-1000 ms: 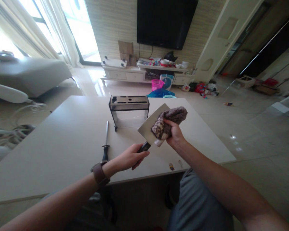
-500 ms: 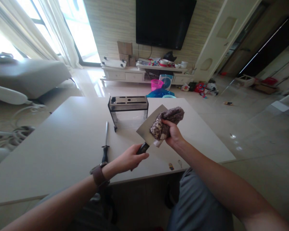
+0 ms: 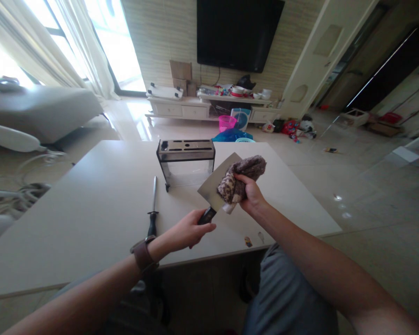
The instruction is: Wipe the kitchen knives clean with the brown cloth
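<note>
My left hand (image 3: 192,228) is closed round the black handle of a cleaver (image 3: 212,186), whose broad blade tilts up over the table. Bunched in my right hand (image 3: 253,195) is a brown patterned cloth (image 3: 246,172), pressed against the blade and covering its right part. My right thumb lies on top of the cloth; the other fingers are mostly hidden. Behind the blade stands a knife block (image 3: 186,151) with a slotted metal top and clear sides. To the left, a sharpening steel (image 3: 154,204) lies on the table, its black handle close to my left wrist.
Two small items, a yellow figure (image 3: 247,241) and a clear piece (image 3: 261,237), lie near the front edge of the white table (image 3: 91,209). Past the far edge are a pink basket (image 3: 226,123) and a low white cabinet (image 3: 171,109).
The cloth has shifted very slightly left on the blade with my right hand. My left hand and the cleaver look nearly unmoved.
</note>
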A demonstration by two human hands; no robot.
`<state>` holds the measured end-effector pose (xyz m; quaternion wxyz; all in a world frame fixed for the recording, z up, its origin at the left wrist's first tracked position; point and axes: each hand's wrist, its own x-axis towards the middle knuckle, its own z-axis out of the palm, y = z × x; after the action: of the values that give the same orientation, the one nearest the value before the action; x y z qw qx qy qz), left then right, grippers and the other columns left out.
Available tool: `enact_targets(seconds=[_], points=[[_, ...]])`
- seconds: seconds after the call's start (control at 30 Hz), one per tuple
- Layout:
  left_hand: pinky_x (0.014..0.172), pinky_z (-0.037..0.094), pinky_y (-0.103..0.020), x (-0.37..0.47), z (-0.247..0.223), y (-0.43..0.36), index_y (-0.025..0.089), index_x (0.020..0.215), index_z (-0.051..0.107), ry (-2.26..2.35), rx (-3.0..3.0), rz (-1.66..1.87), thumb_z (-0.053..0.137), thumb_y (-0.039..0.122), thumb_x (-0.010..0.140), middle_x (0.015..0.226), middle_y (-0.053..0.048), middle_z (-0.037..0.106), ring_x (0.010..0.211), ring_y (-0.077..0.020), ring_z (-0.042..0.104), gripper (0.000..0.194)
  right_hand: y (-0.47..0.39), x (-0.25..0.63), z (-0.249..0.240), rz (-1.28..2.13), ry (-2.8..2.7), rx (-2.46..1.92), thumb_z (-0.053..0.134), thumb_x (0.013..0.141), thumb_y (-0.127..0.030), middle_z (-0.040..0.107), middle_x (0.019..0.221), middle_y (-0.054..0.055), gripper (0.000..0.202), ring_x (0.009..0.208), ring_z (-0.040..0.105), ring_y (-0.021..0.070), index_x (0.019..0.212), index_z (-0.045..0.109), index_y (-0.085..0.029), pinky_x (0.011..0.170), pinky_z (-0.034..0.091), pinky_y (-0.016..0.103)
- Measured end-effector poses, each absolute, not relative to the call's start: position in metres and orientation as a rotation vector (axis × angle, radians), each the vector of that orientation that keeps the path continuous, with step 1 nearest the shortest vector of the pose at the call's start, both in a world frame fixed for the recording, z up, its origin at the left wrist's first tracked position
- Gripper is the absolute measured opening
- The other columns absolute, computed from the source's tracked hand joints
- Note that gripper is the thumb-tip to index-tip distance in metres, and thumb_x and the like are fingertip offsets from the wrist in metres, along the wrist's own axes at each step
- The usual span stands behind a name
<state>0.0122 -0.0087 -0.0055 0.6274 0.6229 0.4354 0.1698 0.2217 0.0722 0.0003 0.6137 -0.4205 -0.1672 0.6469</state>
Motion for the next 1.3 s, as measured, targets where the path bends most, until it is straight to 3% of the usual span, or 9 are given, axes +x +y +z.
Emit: enact_targets(seconds=[0.9,1.3], points=[[0.034,0.038,-0.019,0.012,0.0,-0.012,0.02,0.09,0.051,1.056,1.422,0.381,0.062,0.038,0.086,0.053,0.01,0.042,0.039,-0.009,0.044,0.022,0.089,0.243,0.008,1.477,-0.42,-1.013,0.067,0.076,-0.012,0.078,0.072,0.001,0.011,0.06,0.071,0.0159,0.084,0.071,-0.017,0.06,0.063,0.027],[0.032,0.032,-0.019,0.022,-0.012,-0.014,0.022,0.078,0.044,1.073,1.328,0.57,0.06,0.041,0.087,0.049,0.01,0.041,0.035,-0.0077,0.039,0.026,0.073,0.222,0.011,1.479,-0.443,-0.968,0.07,0.076,-0.013,0.078,0.073,-0.002,0.011,0.061,0.07,0.0151,0.084,0.072,-0.019,0.066,0.063,0.027]])
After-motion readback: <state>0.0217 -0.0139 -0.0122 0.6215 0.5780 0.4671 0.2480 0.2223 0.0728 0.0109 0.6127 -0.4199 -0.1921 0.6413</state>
